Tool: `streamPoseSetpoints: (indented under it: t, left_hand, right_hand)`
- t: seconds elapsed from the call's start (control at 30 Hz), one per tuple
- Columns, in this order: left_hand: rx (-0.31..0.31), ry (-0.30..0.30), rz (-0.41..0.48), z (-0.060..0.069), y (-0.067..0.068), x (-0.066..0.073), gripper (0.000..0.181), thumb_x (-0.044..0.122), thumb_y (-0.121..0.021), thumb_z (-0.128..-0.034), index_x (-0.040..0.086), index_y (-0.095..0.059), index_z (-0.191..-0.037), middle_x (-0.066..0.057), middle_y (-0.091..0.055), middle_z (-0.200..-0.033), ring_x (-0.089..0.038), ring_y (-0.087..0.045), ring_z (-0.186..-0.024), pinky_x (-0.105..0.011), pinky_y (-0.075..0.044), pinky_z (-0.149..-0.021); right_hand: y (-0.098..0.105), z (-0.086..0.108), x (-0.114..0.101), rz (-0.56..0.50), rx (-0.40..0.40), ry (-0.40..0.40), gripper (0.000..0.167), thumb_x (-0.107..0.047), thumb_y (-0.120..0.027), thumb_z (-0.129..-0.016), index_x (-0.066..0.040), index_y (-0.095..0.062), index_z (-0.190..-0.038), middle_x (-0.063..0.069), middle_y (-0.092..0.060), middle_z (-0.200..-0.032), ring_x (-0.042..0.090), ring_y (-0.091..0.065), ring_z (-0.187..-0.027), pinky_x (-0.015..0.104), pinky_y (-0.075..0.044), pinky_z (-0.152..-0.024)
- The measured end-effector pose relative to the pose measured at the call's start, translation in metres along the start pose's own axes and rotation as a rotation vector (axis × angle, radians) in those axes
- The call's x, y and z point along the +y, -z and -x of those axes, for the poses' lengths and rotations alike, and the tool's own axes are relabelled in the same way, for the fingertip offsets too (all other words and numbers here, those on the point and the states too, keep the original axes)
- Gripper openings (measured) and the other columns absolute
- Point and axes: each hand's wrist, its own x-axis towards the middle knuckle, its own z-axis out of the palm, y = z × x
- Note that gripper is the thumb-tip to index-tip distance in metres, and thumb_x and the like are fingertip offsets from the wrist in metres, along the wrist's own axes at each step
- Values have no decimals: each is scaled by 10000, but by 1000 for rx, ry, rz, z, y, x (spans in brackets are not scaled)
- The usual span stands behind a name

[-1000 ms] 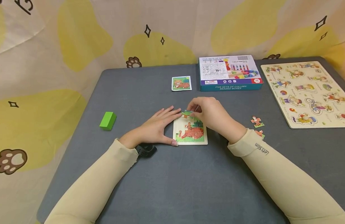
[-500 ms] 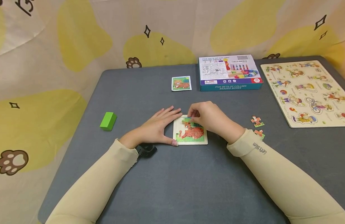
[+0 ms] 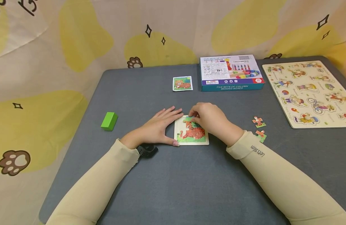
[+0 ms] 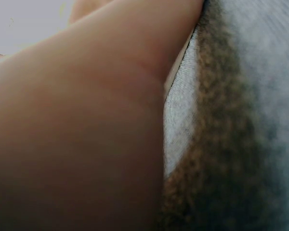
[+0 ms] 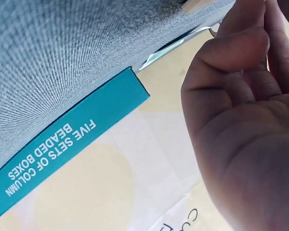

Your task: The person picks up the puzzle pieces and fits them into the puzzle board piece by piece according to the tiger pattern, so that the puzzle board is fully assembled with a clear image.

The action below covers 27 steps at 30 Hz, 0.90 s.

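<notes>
Pinched between the thumb and bent fingers of the right hand (image 3: 213, 120), in the head view, is a puzzle piece (image 3: 187, 119) at the far edge of the tiger puzzle board (image 3: 179, 125). The puzzle board's left edge is flanked by the left hand (image 3: 153, 129), laid flat with fingers spread, its near-left corner touched by the thumb. Grey tabletop (image 3: 173, 184) is stretched broadly on its near side. Loose pieces (image 3: 258, 122) are set to its right, a green block (image 3: 109, 121) well to its left, a box (image 3: 232, 73) beyond it. "LetsSlim" is printed on the right sleeve (image 3: 274, 168).

In the left wrist view, blurred skin and grey cloth are shown.

By the right wrist view, the curled fingers' palm side, hidden from the head, is revealed; "FIVE SETS OF COLUMN BEADED BOXES" can be read on the box's teal side.
</notes>
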Motion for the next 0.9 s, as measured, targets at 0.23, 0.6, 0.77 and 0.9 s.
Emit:
streamPoseSetpoints:
  t: [0.23,0.6,0.77,0.9]
  left_hand:
    - [-2,3,0,1,1,1,1123,671,-796,-828,194,-247,-1684,64,-143,-1744,-158,7,-1606,-468,6,-1279]
    - [-16,10,6,0,0,2,1118,675,-789,-833,201,-242,-1685,70,-138,-1745,-155,18,-1605,-463,17,-1279]
    - [-9,5,11,-1,2,3,1106,654,-797,-838,183,-257,-1681,53,-151,-1745,-169,0,-1608,-462,10,-1279]
    - [-6,5,4,0,2,3,1101,649,-801,-838,175,-269,-1678,39,-161,-1744,-177,-9,-1608,-466,2,-1279]
  right_hand:
    - [1,2,-4,66,-17,6,136,-132,-795,-953,-60,-808,-1068,80,-688,-1029,253,-641,-900,426,-575,-793]
    - [2,6,-5,123,-48,-13,75,-158,-794,-957,-116,-834,-1004,51,-665,-1022,234,-628,-855,413,-569,-725]
    - [5,7,-4,135,-62,-2,79,-147,-788,-959,-129,-843,-1013,49,-663,-1017,229,-628,-851,406,-568,-723]
    - [15,8,-3,138,-118,34,88,-148,-803,-945,-151,-847,-1021,39,-679,-1038,229,-633,-864,413,-565,-734]
